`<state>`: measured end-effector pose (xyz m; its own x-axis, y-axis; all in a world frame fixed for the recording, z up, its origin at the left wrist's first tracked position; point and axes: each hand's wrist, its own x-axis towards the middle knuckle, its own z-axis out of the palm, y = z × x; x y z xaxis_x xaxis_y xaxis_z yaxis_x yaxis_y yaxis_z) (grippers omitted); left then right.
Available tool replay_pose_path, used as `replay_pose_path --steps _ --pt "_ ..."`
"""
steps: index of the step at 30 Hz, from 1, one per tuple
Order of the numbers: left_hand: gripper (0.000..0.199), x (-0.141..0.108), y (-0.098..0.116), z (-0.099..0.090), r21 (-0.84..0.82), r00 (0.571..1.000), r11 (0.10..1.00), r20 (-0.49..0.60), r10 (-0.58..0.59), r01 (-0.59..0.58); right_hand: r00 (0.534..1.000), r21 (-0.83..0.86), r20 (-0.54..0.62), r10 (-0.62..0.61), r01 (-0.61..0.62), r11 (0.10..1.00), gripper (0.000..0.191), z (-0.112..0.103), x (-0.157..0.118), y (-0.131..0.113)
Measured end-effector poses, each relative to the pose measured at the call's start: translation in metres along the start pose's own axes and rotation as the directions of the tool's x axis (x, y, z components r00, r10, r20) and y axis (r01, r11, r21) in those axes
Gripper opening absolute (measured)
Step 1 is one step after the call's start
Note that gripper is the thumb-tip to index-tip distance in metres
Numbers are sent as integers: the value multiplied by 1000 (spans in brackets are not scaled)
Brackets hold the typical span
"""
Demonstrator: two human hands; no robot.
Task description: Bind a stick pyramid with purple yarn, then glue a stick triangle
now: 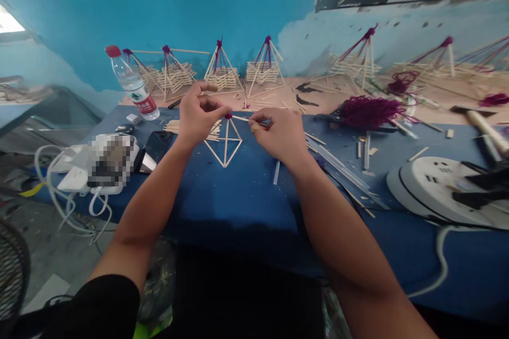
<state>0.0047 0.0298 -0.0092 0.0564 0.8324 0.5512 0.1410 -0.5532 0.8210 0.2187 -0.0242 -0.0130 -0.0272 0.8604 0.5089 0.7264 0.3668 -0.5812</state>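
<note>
While a clear plastic bottle with a red cap (pixel 137 90) stands at the far left of the blue-covered counter (pixel 238 196), the left hand (pixel 195 114) pinches the dark-red top of a pale wooden-stick pyramid frame (pixel 226 140), thumb and index fingers nearly closed. That frame sits between both hands, its base on the counter. To its right, the right hand (pixel 278 130) has its fingers closed around a thin pale stick (pixel 240 118) reaching toward the dark-red top. Farther right lies a tangled purple yarn bundle (pixel 368 111).
</note>
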Motion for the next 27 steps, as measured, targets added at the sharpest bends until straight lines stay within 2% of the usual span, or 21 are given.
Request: replay_pose_path --steps 8,12,15,19,23,27 --pt "47 10 -9 -9 30 992 999 -120 28 -24 999 -4 -37 23 -23 1000 12 -3 6 10" --pt "32 14 -12 -13 16 987 1000 -157 23 -21 984 21 -167 70 -68 997 10 -15 13 23" --pt "20 12 -10 -10 26 990 1000 -143 15 -11 943 25 -306 132 -131 991 15 -29 22 39" --pt "14 7 -7 -2 97 994 994 -91 58 -49 885 28 -395 245 -255 966 21 -43 33 63" --pt "14 4 -5 1 109 998 992 -4 57 -57 849 -9 -423 316 -353 935 29 -43 40 82" --pt "13 6 -6 -1 105 999 994 41 31 -35 818 107 -371 440 -433 895 41 -31 48 100"
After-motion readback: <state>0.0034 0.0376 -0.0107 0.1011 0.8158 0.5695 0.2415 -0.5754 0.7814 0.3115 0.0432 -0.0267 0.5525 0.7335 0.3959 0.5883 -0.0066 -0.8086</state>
